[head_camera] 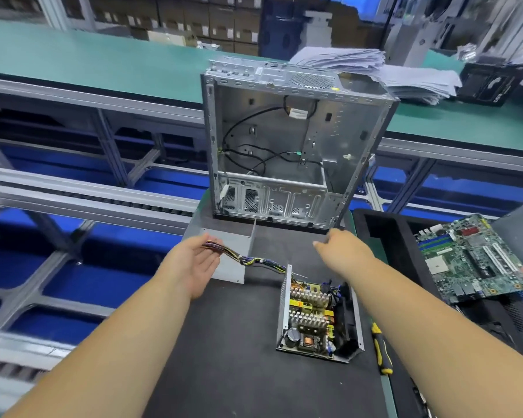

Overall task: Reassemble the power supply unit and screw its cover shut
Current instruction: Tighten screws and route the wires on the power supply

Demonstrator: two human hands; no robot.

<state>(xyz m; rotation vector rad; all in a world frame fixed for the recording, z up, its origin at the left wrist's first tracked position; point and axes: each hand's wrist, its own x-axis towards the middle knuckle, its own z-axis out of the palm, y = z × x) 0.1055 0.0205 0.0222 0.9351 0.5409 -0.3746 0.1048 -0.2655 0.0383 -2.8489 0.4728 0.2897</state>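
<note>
The power supply unit [317,321] lies open on the dark mat of the table [230,342], its heat sinks and coils bare, its long axis running away from the person and slightly leftward; behind it, the largest thing in view, an emptied computer case [287,146] stands upright at the far edge of the mat; to the right a motherboard [471,257] rests tilted in a black foam tray; the grey metal cover [233,257], bent into an L, lies just left of and beyond the unit, near the left hand; the wire bundle [254,260] leaves the unit's far end and runs leftward over the cover; a yellow-and-black screwdriver [380,351] lies just right of the unit, roughly parallel to it. The left hand [193,267] is open, palm turned inward, the bundle's end lying across its straight fingers; the right hand [341,248] hovers beyond the unit with fingers loosely curled, and whether it pinches anything I cannot tell. The unit sits nearer the right forearm, below and behind both hands; the cover lies by the left hand, so that hand likely brings it over once the wires are clear.
</note>
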